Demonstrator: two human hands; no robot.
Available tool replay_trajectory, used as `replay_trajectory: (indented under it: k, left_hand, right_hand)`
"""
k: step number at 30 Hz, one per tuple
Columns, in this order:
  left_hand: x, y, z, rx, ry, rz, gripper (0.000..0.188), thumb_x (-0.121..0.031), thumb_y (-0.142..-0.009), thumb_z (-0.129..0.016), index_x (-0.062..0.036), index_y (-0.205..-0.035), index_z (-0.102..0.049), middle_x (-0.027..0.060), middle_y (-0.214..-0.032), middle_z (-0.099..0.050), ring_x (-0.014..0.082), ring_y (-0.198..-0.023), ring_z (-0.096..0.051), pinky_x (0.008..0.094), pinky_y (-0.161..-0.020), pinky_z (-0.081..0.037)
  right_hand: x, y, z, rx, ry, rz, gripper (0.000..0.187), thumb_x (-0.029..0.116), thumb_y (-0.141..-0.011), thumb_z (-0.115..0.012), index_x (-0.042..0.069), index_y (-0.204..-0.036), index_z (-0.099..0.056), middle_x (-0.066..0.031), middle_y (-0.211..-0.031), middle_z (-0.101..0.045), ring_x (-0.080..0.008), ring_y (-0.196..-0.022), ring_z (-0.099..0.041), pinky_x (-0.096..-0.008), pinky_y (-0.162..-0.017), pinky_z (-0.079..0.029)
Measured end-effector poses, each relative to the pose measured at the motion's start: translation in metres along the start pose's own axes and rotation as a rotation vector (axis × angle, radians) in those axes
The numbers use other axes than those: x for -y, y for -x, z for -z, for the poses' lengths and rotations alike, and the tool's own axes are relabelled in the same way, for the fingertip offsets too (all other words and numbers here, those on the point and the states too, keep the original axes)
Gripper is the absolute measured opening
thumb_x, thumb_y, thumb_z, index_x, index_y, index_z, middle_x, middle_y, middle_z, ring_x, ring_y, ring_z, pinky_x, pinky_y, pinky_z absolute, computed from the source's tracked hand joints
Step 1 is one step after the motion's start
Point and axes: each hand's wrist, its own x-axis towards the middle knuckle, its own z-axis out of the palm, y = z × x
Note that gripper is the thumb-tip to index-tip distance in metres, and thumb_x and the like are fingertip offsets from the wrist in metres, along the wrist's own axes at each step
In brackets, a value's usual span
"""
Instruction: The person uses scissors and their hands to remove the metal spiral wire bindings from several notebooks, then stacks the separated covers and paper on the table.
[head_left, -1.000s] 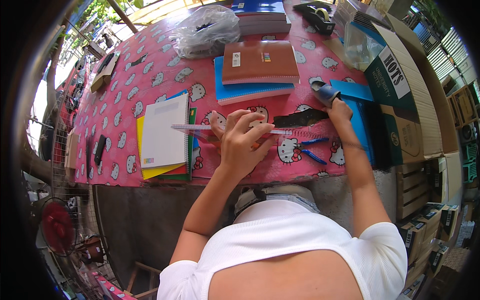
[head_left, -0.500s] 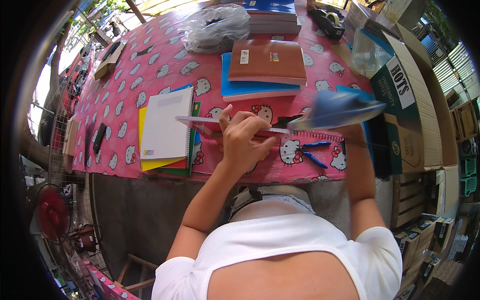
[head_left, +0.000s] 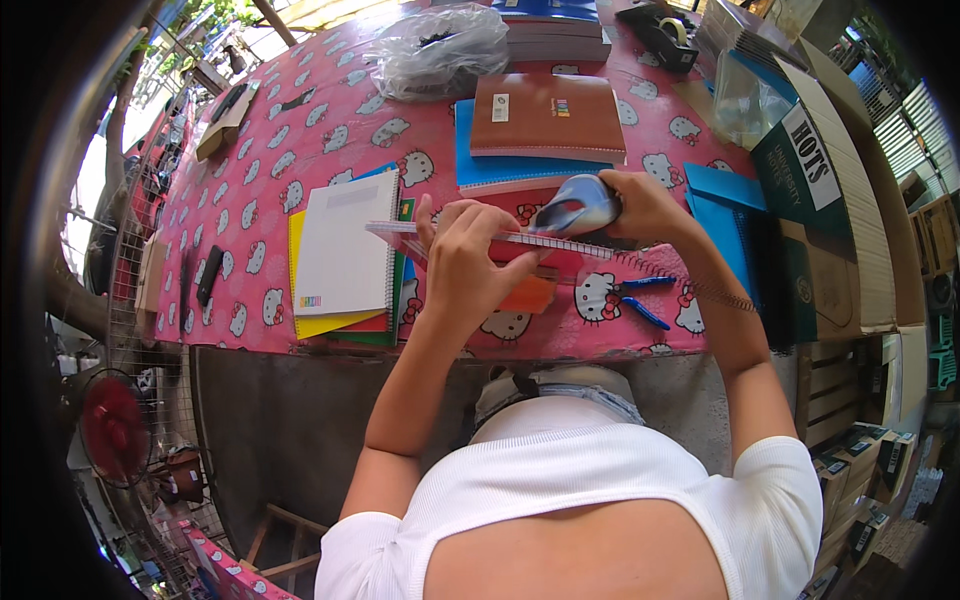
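My left hand [head_left: 465,250] is closed around a thin notebook [head_left: 545,241] held on edge, its punched spine facing up. A dark spiral coil [head_left: 690,285] runs through the spine's right part, and its loose end trails past my right forearm. My right hand [head_left: 640,205] grips a flat, rounded blue-grey thing [head_left: 578,203], blurred, close over the spine; its kind cannot be made out. Below the coil lie blue-handled pliers [head_left: 645,300], spread apart. An orange piece [head_left: 530,293] shows beneath the notebook.
Left of my hands is a stack of spiral notebooks, a white one [head_left: 348,245] on top. Brown [head_left: 548,115] and blue notebooks lie ahead, behind them a clear plastic bag [head_left: 440,55] and a tape dispenser [head_left: 672,38]. An open carton [head_left: 830,200] stands right, beside blue covers [head_left: 722,215].
My right hand has swung left and away from me, bringing the blue-grey thing from the right to the notebook's spine. The left hand still holds the notebook.
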Motion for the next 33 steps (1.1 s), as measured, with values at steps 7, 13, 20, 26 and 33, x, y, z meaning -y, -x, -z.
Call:
replay_trajectory:
  k: [7,13,20,26,33]
  left_hand:
    - [0.014,0.006,0.012,-0.046,-0.134,0.035,0.029,-0.027,-0.060,-0.084,-0.0127,-0.078,-0.067,0.0002,-0.088,-0.065,0.0198,-0.098,-0.059,0.0570,-0.108,-0.013]
    - [0.028,0.010,0.013,-0.006,-0.075,0.067,0.028,-0.028,-0.061,-0.084,-0.0132,-0.078,-0.068,-0.0007,-0.087,-0.065,0.0189,-0.096,-0.059,0.0561,-0.110,-0.010]
    - [0.027,0.011,0.021,-0.084,-0.198,0.095,0.028,-0.030,-0.060,-0.084,-0.0168,-0.080,-0.070,-0.0022,-0.094,-0.067,0.0212,-0.108,-0.057,0.0631,-0.108,-0.002]
    - [0.037,0.018,0.028,-0.074,-0.219,0.230,0.030,-0.027,-0.058,-0.085,-0.0154,-0.081,-0.070,-0.0002,-0.103,-0.066,0.0246,-0.114,-0.054,0.0620,-0.109,-0.010]
    - [0.046,0.016,0.040,-0.195,-0.068,0.180,0.036,-0.019,-0.054,-0.088,-0.0069,-0.083,-0.070,0.0119,-0.114,-0.061,0.0287,-0.103,-0.059,0.0427,-0.087,-0.048]
  right_hand:
    - [0.023,-0.013,-0.007,0.030,-0.229,0.002,0.057,-0.001,-0.058,-0.069,0.000,-0.114,-0.058,-0.0077,-0.103,-0.065,-0.0154,-0.091,-0.061,-0.0286,-0.077,-0.051]
    - [0.007,-0.021,-0.026,0.059,0.225,-0.016,0.053,0.004,-0.060,-0.076,0.003,-0.111,-0.061,-0.0065,-0.097,-0.068,-0.0188,-0.086,-0.064,-0.0338,-0.077,-0.052]
    - [0.003,-0.035,-0.029,0.000,0.008,-0.058,0.047,-0.002,-0.058,-0.073,0.002,-0.104,-0.064,-0.0050,-0.096,-0.067,-0.0143,-0.087,-0.061,-0.0301,-0.080,-0.050]
    - [0.010,-0.054,-0.048,0.130,0.040,-0.077,0.052,-0.005,-0.058,-0.070,-0.003,-0.109,-0.059,-0.0087,-0.096,-0.066,-0.0152,-0.082,-0.063,-0.0321,-0.069,-0.055]
    - [0.013,-0.081,-0.058,0.144,0.254,-0.015,0.058,-0.001,-0.059,-0.076,0.001,-0.114,-0.059,-0.0106,-0.103,-0.067,-0.0234,-0.088,-0.066,-0.0366,-0.074,-0.055]
